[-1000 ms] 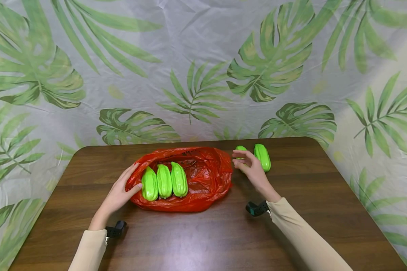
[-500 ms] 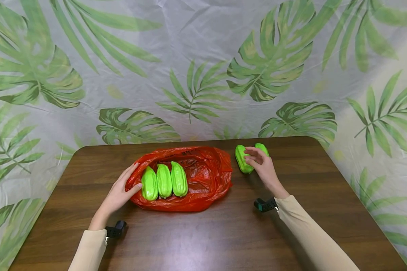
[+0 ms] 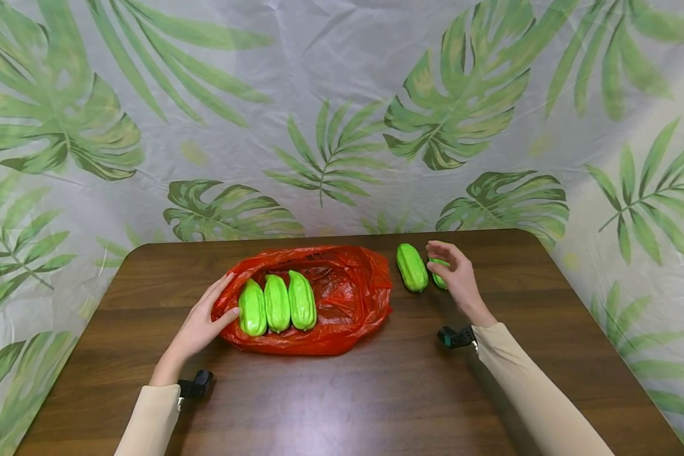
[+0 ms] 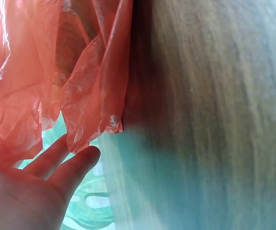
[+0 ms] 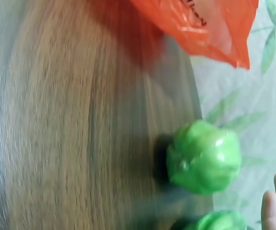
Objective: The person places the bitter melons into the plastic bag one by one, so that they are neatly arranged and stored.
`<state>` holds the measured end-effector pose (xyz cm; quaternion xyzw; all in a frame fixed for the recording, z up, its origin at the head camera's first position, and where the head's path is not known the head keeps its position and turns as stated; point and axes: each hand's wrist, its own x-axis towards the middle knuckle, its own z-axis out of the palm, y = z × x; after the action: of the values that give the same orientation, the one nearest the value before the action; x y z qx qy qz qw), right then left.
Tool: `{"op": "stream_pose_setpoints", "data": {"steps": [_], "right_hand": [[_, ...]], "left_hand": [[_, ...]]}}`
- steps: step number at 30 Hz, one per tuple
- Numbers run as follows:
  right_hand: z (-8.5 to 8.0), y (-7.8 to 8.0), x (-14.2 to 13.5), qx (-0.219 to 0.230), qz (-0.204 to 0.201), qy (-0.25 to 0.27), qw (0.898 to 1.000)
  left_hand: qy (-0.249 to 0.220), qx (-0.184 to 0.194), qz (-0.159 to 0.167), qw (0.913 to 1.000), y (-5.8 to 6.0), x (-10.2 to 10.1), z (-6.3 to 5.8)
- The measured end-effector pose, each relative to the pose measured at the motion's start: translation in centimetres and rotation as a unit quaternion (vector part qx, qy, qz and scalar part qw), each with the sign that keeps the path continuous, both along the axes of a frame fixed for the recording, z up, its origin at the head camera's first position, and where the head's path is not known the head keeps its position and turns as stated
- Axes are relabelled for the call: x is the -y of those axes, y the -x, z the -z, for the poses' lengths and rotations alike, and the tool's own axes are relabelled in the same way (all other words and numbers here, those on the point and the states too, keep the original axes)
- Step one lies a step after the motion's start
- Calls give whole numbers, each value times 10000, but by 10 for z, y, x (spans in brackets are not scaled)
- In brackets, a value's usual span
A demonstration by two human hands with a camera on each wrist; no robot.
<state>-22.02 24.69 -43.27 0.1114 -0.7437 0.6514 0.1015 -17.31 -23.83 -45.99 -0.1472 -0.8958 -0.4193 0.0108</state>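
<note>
In the head view, my left hand [image 3: 196, 323] rests against the left side of a red plastic bag [image 3: 348, 335], thumb over its rim and fingers along the outside. The left wrist view shows these fingers [image 4: 73, 170] straight, touching the plastic. Three green, ridged, gourd-like vegetables [image 3: 277, 303] lie side by side in the bag's left half. My right hand [image 3: 458, 278] hovers with parted fingers around the far-right green vegetable [image 3: 437, 273], which it partly hides; contact cannot be made out. Another green vegetable [image 3: 412, 267] lies between that hand and the bag.
Everything stands on a brown wooden table [image 3: 330, 405] with rounded far corners. A leaf-patterned cloth [image 3: 342, 126] hangs behind it. Each wrist wears a black strap with a small device, one strap [image 3: 194, 384] on the left and another strap [image 3: 456, 337] on the right.
My right hand has moved rightward, from beside the nearer loose vegetable to the far-right one. The nearer vegetable is now uncovered. My left hand and the bag look unchanged.
</note>
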Motion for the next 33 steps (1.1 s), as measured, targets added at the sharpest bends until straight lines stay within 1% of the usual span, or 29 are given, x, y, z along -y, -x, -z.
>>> {"op": "stream_pose_setpoints", "data": {"steps": [3,6,10,17,20,27,30,33], "right_hand": [[-5,-2,-2,24,79,-109,9999],[-7,-2,-5,19,179,-232,9996],[-6,0,-11,54,334,-456,9984],[-1,3,-20,287,515,-902,9942],[5,7,-25,406,584,-1095,9914],[32,22,-45,644,512,-1511,9851],[37,25,-49,748,436,-1636,9827],[38,27,-51,904,338,-1698,9808]], "left_hand": [[1,-9,-3,10000,0,0,0],[3,-34,-2,10000,0,0,-1],[23,-84,3,10000,0,0,-1],[-3,-74,-6,10000,0,1,0],[-6,-55,-4,10000,1,1,0],[2,-58,-18,10000,1,1,1],[11,-38,-29,10000,1,0,1],[12,-17,-44,10000,1,0,0]]}}
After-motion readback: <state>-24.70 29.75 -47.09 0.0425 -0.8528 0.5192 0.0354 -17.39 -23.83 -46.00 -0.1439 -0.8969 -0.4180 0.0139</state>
